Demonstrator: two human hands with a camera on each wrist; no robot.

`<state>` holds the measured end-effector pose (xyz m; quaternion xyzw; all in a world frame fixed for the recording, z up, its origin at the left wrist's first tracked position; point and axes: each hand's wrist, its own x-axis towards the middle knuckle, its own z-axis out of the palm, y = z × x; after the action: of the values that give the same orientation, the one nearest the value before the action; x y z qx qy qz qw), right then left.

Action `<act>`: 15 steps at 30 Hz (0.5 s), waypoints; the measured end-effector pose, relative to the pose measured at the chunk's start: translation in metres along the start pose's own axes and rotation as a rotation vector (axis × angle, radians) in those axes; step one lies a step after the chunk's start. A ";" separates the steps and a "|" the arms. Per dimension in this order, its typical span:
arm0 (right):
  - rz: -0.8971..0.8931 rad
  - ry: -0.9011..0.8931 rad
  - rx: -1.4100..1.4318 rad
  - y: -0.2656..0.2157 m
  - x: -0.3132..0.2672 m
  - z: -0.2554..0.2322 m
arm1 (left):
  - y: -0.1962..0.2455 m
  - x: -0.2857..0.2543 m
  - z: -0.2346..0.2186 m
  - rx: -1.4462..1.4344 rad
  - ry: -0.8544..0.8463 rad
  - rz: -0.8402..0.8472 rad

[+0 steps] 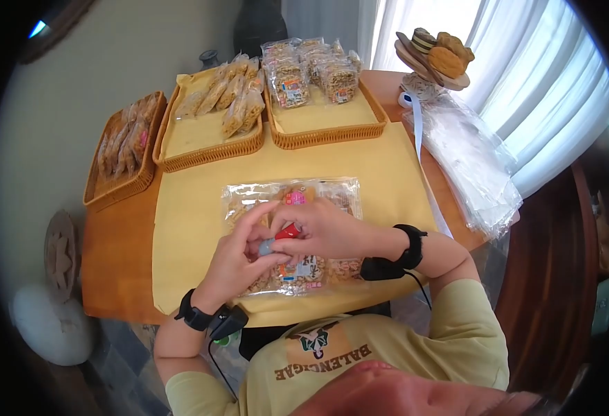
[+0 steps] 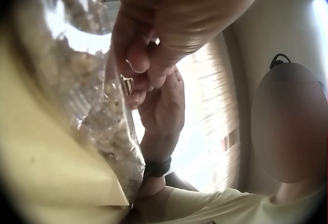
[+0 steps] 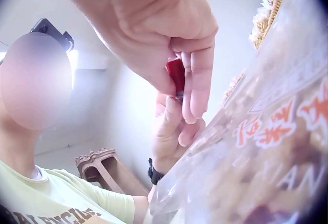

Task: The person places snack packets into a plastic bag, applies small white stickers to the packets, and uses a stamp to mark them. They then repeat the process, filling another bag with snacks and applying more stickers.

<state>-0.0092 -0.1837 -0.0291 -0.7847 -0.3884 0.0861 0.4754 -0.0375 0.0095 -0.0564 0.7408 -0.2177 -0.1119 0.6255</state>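
Above a clear plastic bag (image 1: 249,188), both hands meet on a small red-and-grey cylinder (image 1: 288,231). My right hand (image 1: 327,227) pinches its red part between thumb and fingers; the red side (image 3: 176,75) also shows in the right wrist view. At the grey end, the fingertips of my left hand (image 1: 239,244) curl in from the other side. Fingers hide much of the cylinder, and its exact kind cannot be told. Beneath the hands, the bag holds several packs of crunchy snack pieces, one with an orange-and-blue label (image 1: 297,269).
Behind the bag stand three wicker trays of bagged snacks: a left tray (image 1: 121,191), a middle tray (image 1: 211,158) and a right tray (image 1: 329,135). Clear bags (image 1: 467,159) and a white ribbon (image 1: 417,125) lie at the right, near a stand of biscuits (image 1: 446,62). Yellow paper (image 1: 187,243) covers the table.
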 end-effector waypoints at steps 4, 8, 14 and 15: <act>0.151 -0.028 0.217 -0.006 0.001 -0.017 | 0.004 -0.002 -0.001 -0.049 0.042 0.063; 0.254 0.145 0.015 -0.010 -0.009 -0.073 | 0.009 0.002 -0.007 -0.145 0.120 0.076; 0.538 0.508 -0.379 0.047 -0.030 -0.185 | 0.004 0.004 -0.015 -0.113 0.103 0.022; 0.536 0.510 -0.382 0.059 -0.033 -0.199 | 0.004 0.004 -0.015 -0.113 0.103 0.026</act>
<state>0.0995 -0.3561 0.0216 -0.9284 -0.0491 -0.0638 0.3629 -0.0282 0.0203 -0.0493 0.7061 -0.1882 -0.0778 0.6783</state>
